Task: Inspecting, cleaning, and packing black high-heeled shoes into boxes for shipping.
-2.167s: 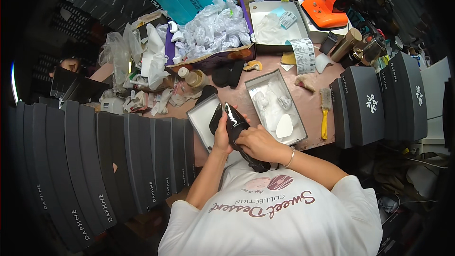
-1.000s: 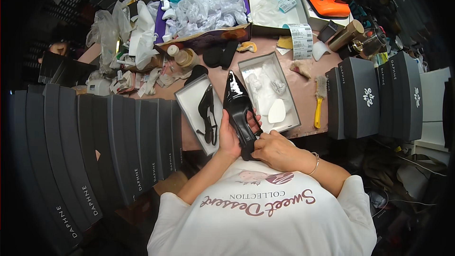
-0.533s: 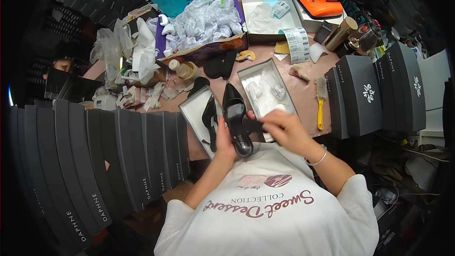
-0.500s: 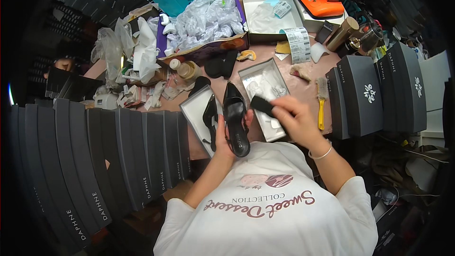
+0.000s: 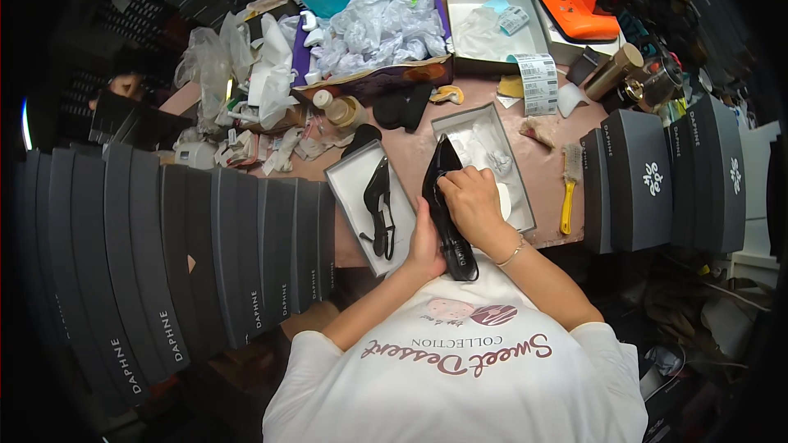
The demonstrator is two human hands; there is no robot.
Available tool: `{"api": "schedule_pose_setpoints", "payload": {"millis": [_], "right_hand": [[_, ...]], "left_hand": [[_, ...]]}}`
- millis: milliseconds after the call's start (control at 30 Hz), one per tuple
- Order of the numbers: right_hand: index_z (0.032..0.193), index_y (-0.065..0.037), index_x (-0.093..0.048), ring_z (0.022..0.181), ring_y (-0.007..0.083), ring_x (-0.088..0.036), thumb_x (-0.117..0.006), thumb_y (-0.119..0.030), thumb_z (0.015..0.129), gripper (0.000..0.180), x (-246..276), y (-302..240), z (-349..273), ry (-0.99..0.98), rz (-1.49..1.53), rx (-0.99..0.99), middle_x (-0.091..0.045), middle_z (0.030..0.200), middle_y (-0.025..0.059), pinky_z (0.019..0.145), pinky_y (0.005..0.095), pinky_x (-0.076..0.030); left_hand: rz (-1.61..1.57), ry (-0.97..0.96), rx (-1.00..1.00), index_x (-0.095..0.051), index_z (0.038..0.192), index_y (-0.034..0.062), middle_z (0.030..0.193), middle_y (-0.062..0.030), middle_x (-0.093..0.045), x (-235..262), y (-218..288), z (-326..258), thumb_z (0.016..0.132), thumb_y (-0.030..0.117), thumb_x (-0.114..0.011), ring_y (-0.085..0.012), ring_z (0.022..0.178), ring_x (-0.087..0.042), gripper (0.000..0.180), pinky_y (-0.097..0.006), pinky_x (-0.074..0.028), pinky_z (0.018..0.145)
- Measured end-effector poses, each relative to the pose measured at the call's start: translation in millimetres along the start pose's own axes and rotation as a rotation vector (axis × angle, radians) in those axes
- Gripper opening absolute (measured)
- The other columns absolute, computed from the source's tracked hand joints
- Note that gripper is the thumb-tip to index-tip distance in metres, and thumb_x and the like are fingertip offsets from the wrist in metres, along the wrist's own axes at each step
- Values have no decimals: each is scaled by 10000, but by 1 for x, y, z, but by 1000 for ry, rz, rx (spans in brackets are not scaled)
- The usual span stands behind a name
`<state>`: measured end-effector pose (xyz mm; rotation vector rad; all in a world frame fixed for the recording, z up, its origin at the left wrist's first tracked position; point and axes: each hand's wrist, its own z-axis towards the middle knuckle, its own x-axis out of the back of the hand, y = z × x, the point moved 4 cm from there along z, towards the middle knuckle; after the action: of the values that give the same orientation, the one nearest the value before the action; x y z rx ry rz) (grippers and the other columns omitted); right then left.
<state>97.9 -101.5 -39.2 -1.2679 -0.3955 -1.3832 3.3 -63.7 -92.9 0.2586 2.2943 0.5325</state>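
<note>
Boxes are flanking the tabletop. Mid-frame, the left hand is gripping the black shoe; the right hand, hold unclear, should be working gently.

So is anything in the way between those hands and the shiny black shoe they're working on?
Nothing visible is. The left hand holds the black shoe directly, and the right hand reaches over its front opening. The right fingertips are hidden, so I can't tell whether they hold something there.
</note>
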Motion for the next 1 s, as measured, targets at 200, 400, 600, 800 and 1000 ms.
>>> {"api": "schedule_pose_setpoints", "payload": {"millis": [200,400,600,800,1000], "right_hand": [[973,-57,-647,902,227,-549,-549,-76,793,206,-19,-4,-10,-208,120,-41,-615,906,49,760,362,-347],[939,-59,-673,896,235,-546,-592,-49,758,198,13,-22,-26,-348,265,31,-599,851,58,755,370,-347],[962,-57,-695,849,217,-558,-620,-39,748,228,45,-36,-48,-522,275,65,-626,856,67,742,354,-367],[997,29,-657,773,147,-578,-559,0,835,192,77,22,-39,-42,904,-436,-635,854,73,708,276,-457],[1132,43,-605,862,78,-557,-562,-56,896,259,52,65,-54,160,986,-656,-644,989,52,766,229,-459]], "left_hand": [[16,42,41,-394,1355,67,1323,-108,-495,14,-14,2,920,659,-323,-206,1202,-505,738,-370,-427,998],[8,-86,-3,-524,1177,53,1121,-117,-601,12,-6,-1,930,661,-280,-215,1052,-590,700,-353,-474,922],[-103,-41,17,-580,1087,-8,930,-81,-641,11,9,15,945,615,-298,-168,766,-602,698,-299,-528,678],[-155,-264,-63,-544,1147,-2,1041,-164,-638,-9,46,31,965,553,-252,-183,664,-601,653,-284,-534,591],[-466,-575,6,-473,1256,-27,1168,-240,-561,-17,64,31,971,488,-341,-253,857,-608,603,-293,-579,645]]}}
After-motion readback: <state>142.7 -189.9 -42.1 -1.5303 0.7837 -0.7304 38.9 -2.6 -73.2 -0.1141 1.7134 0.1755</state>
